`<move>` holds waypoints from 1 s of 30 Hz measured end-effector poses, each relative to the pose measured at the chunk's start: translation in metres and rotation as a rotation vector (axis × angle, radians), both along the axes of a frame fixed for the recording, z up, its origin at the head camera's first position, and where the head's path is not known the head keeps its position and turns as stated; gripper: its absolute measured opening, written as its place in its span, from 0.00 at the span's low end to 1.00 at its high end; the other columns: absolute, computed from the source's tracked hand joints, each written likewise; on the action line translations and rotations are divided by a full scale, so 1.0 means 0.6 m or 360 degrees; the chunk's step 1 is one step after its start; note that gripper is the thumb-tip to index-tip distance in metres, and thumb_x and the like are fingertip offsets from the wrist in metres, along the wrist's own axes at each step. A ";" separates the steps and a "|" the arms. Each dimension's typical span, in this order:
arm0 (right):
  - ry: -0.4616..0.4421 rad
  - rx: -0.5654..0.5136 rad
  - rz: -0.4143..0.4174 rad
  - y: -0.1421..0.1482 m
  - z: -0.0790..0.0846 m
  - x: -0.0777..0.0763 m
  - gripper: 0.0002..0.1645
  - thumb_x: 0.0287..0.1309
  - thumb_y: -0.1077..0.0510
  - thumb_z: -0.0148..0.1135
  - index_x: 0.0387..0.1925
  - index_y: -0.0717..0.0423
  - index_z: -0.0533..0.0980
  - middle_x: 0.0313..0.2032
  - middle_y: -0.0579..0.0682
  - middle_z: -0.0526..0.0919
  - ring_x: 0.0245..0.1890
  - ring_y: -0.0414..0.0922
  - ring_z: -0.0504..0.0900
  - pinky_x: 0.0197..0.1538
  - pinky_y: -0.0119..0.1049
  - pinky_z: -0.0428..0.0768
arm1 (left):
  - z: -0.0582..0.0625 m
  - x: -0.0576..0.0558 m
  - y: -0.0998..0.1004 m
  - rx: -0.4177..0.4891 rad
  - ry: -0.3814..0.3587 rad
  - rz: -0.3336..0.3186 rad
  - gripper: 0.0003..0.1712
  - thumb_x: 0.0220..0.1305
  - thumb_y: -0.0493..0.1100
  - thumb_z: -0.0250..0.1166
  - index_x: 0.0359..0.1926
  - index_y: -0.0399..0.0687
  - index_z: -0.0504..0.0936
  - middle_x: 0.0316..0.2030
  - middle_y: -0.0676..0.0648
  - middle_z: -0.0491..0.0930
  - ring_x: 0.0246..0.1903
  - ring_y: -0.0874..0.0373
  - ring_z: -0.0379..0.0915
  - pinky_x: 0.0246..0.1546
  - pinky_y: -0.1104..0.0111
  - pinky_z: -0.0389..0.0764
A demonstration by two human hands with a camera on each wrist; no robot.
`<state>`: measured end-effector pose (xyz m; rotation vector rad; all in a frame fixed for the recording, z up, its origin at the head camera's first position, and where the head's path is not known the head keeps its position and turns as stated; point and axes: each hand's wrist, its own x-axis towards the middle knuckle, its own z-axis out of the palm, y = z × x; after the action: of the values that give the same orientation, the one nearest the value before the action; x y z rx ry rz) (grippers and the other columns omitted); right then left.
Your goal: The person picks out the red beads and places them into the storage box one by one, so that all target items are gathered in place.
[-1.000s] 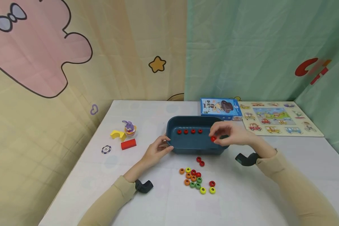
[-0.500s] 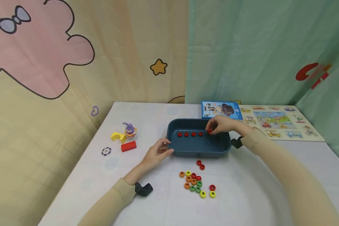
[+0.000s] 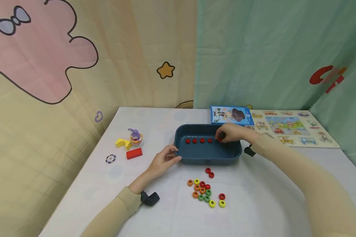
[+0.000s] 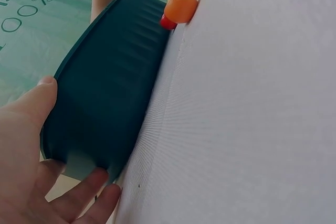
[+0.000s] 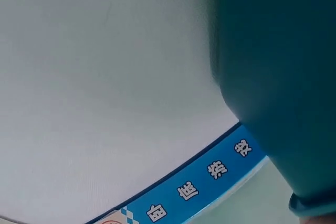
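Observation:
A dark teal plastic bin [image 3: 207, 161] stands on the white table. Its near left corner is held by my left hand [image 3: 163, 162], thumb at the front and fingers against the side; the left wrist view shows this hand [image 4: 31, 145] along the bin's wall [image 4: 105, 82]. Inside the bin, my right hand [image 3: 232, 132] pinches a red bead [image 3: 220, 140] low over the floor, partly hidden by the fingers. That bead lines up with the right end of a row of red beads [image 3: 194, 141]. Only the bin's outside [image 5: 278, 66] and a sliver of skin show in the right wrist view.
Loose red, orange, yellow and green beads [image 3: 202, 191] lie in front of the bin. Behind it are a blue box [image 3: 229, 113] and a wooden puzzle board [image 3: 287, 126]. Leftward sit a purple toy [image 3: 135, 135], yellow arch block [image 3: 123, 143], red block [image 3: 134, 153] and poker chip [image 3: 110, 158].
My right hand has moved from over the bin's right side inward and down, bringing the red bead to the row's end. My left hand stays at the bin's corner.

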<state>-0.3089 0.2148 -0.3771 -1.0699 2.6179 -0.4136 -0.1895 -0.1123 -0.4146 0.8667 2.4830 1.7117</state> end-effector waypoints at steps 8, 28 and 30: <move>0.0210 0.0096 -0.0004 -0.012 -0.011 -0.004 0.12 0.48 0.61 0.63 0.38 0.51 0.79 0.34 0.42 0.80 0.33 0.39 0.75 0.42 0.39 0.76 | 0.000 -0.001 0.000 0.0017 0.0016 -0.0008 0.16 0.59 0.39 0.60 0.45 0.35 0.68 0.58 0.31 0.61 0.40 0.47 0.74 0.45 0.53 0.72; -0.0104 -0.1121 0.0036 0.009 0.049 0.223 0.15 0.48 0.70 0.63 0.41 0.60 0.76 0.36 0.52 0.81 0.33 0.42 0.79 0.33 0.33 0.78 | -0.003 -0.011 0.002 -0.0009 0.0015 -0.0005 0.19 0.59 0.41 0.60 0.47 0.34 0.68 0.60 0.32 0.58 0.44 0.48 0.73 0.45 0.54 0.73; -0.0265 -0.1094 0.0102 0.001 0.021 0.250 0.15 0.47 0.70 0.63 0.40 0.61 0.76 0.36 0.53 0.81 0.33 0.42 0.78 0.33 0.35 0.78 | -0.003 -0.012 0.001 -0.0010 0.0006 -0.0011 0.19 0.59 0.41 0.60 0.47 0.35 0.68 0.61 0.32 0.58 0.45 0.48 0.72 0.45 0.54 0.73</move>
<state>-0.1589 0.2156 -0.3643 -1.2274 2.3207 -1.3866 -0.1969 -0.1116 -0.4166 0.8777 2.4833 1.7004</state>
